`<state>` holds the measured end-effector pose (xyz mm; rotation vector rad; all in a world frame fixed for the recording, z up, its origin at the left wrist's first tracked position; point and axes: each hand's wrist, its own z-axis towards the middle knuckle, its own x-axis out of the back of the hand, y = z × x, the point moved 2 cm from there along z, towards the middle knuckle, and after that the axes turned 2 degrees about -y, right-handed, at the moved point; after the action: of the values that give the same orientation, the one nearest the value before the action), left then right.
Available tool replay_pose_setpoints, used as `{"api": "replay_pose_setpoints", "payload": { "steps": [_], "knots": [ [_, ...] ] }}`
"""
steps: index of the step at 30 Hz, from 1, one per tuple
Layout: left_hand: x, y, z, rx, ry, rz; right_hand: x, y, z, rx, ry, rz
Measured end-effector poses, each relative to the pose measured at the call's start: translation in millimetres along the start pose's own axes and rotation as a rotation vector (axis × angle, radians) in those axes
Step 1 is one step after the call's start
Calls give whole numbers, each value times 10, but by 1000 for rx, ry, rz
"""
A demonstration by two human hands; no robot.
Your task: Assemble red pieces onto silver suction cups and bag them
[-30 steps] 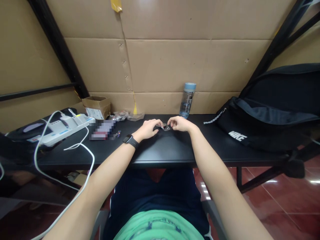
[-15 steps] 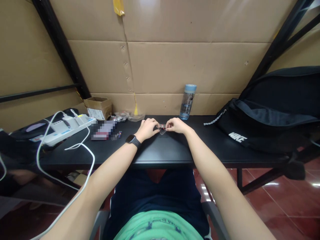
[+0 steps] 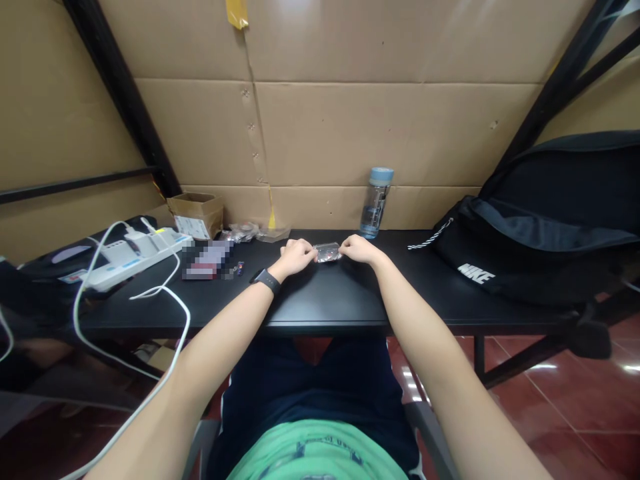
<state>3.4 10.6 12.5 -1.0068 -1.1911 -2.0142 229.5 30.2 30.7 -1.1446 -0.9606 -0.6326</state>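
Note:
A small clear plastic bag (image 3: 327, 253) is stretched between my two hands over the black table. My left hand (image 3: 297, 257), with a dark watch (image 3: 265, 281) on its wrist, pinches the bag's left end. At the opposite end, the fingers of my right hand (image 3: 361, 249) are closed on it. Something small lies inside the bag, too small to make out.
To the left are a power strip (image 3: 135, 261) with white cables, an open cardboard box (image 3: 197, 215) and several clear bags (image 3: 243, 233). Behind my right hand stands a water bottle (image 3: 375, 203). A black backpack (image 3: 545, 233) sits at the right.
My hands have moved slightly apart. The bag, bunched between the fingers before, is now spread out flatter and wider between them.

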Motion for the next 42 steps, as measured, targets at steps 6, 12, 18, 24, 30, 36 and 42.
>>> {"api": "replay_pose_setpoints", "payload": {
  "steps": [6, 12, 18, 24, 30, 36, 42],
  "knots": [
    [-11, 165, -104, -113, 180, 178, -92, 32, 61, -38, 43, -90],
    [-116, 233, -132, -316, -21, 177, -111, 36, 49, -34, 63, -157],
    [-195, 116, -105, -268, -99, 220, -80, -66, 33, 240, 121, -197],
    [-195, 124, -124, -255, -121, 238, -125, -196, -42, 308, -38, -209],
    [-192, 171, -127, -256, -111, 320, -174, -252, -73, 258, 5, -353],
    [-128, 134, -119, -265, -1, 346, -194, -300, -52, 299, 35, -288],
    [-51, 44, -63, -233, 69, 194, -128, -289, -64, 355, 15, -59]
  ]
}}
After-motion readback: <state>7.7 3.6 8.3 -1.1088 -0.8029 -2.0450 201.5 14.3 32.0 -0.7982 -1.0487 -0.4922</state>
